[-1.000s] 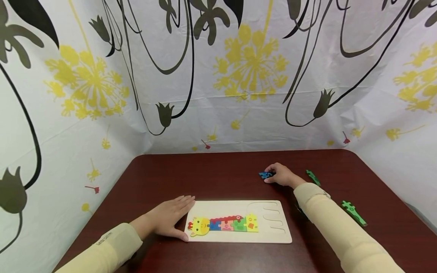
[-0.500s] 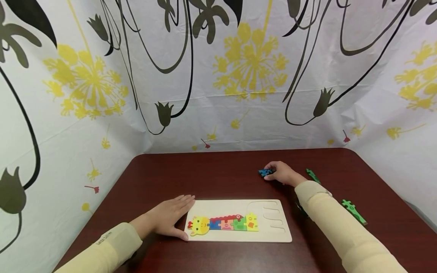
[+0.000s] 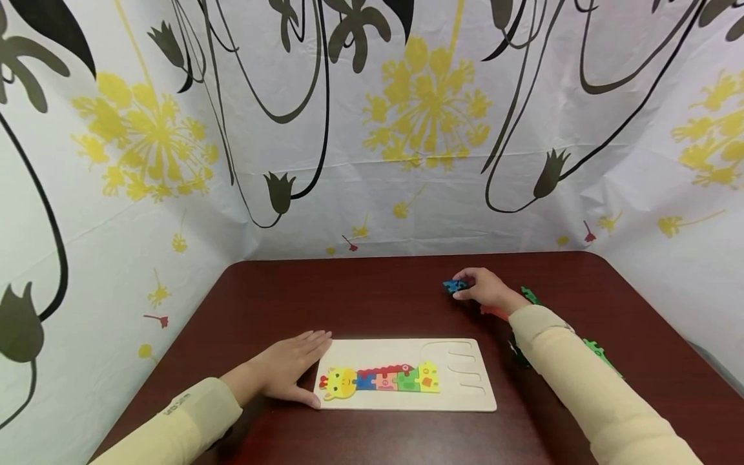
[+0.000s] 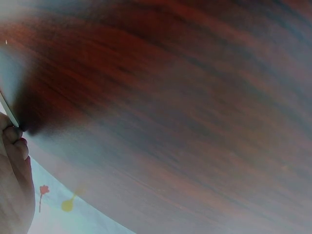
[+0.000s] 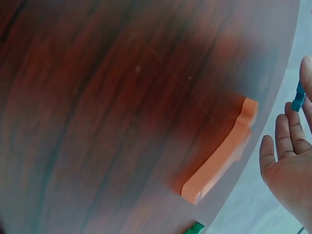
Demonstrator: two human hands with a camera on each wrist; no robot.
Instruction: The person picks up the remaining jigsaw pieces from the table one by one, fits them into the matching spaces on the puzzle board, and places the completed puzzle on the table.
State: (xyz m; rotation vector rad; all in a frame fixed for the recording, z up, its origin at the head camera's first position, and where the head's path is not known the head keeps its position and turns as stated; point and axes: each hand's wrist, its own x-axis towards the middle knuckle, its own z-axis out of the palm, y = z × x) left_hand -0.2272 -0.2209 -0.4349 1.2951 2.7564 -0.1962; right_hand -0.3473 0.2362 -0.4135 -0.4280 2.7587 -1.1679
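Here's the right hand [image 3: 488, 287], pinching the blue piece [image 3: 452, 286] beyond the board [image 3: 372, 352]'s far edge, off its right half. That board stretches left to right, left hand [image 3: 295, 367] straight-fingered at its left end, right hand nearer the grooves [image 3: 469, 374].

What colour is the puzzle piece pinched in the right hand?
Blue. The puzzle piece in the right hand shows best in the head view.
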